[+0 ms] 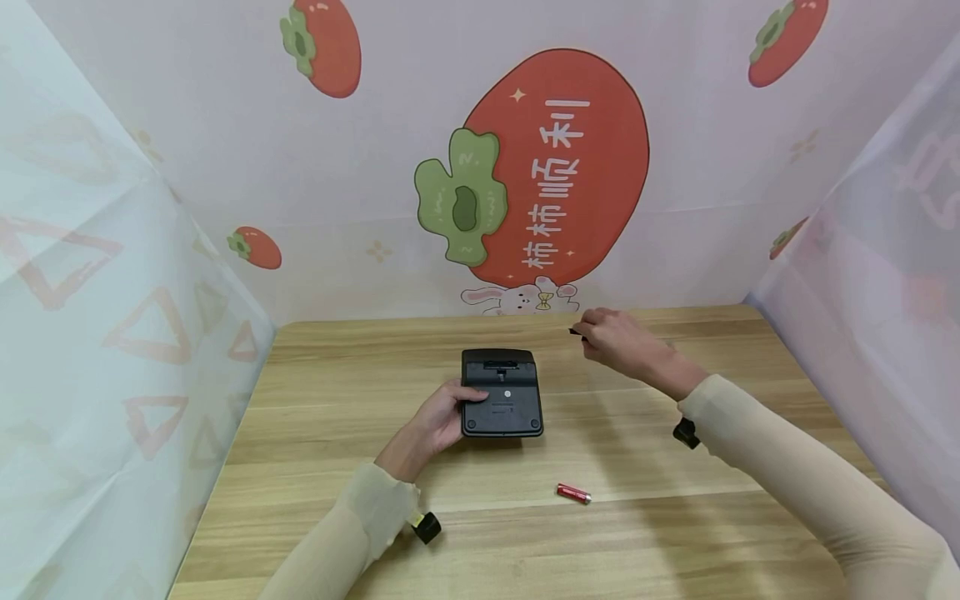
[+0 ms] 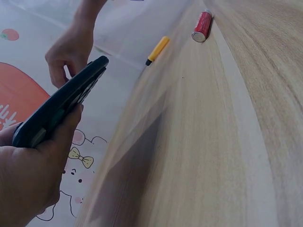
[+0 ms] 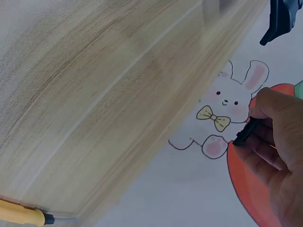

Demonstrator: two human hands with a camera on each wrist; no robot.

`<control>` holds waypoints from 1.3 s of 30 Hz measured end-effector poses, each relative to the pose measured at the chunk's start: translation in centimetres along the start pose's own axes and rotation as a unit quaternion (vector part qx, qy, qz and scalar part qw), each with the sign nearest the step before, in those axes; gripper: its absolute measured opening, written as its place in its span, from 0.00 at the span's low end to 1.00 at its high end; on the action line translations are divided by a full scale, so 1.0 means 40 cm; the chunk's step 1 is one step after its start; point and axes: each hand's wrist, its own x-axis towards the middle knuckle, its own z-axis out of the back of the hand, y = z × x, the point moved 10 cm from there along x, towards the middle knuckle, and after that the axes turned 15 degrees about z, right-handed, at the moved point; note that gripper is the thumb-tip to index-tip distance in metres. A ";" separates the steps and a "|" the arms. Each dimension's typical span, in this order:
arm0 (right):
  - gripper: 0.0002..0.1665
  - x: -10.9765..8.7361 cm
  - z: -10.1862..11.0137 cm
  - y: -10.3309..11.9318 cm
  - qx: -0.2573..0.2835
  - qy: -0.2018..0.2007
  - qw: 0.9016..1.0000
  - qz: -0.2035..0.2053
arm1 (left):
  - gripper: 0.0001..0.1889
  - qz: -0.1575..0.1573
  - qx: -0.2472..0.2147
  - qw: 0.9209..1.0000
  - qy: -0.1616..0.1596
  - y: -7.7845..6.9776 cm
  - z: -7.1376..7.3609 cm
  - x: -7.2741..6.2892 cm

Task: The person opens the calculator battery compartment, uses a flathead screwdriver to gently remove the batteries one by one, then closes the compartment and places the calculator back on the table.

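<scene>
My left hand (image 1: 441,419) grips a black calculator (image 1: 501,410) by its left edge, thumb on the back, which faces up. Near the calculator's top, a battery compartment (image 1: 500,366) shows uncovered; its inside is too dark to make out. Off to the right, my right hand (image 1: 618,343) is raised and pinches a small black battery cover (image 3: 247,131) between thumb and fingers, apart from the calculator. A red battery (image 1: 573,493) lies on the table in front of the calculator.
On the wooden table (image 1: 315,467), a yellow screwdriver (image 3: 23,213) lies toward the back right, also seen in the left wrist view. A printed backdrop (image 1: 390,167) rises behind the table, with hanging sheets at both sides.
</scene>
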 end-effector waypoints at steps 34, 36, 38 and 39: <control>0.15 0.096 0.070 0.161 -0.047 -0.049 0.992 0.106 | 0.35 -0.006 -0.011 1.000 -0.004 0.004 0.003 -0.003; 0.15 0.100 0.071 0.168 -0.048 -0.049 0.992 0.108 | 0.34 -0.007 -0.006 1.000 -0.002 0.004 0.001 -0.002; 0.15 0.104 0.073 0.175 -0.048 -0.049 0.992 0.110 | 0.34 -0.007 -0.005 1.000 -0.002 0.004 0.000 -0.001; 0.14 0.106 0.072 0.178 -0.050 -0.048 0.991 0.112 | 0.34 -0.007 -0.004 1.000 -0.003 0.005 0.000 -0.001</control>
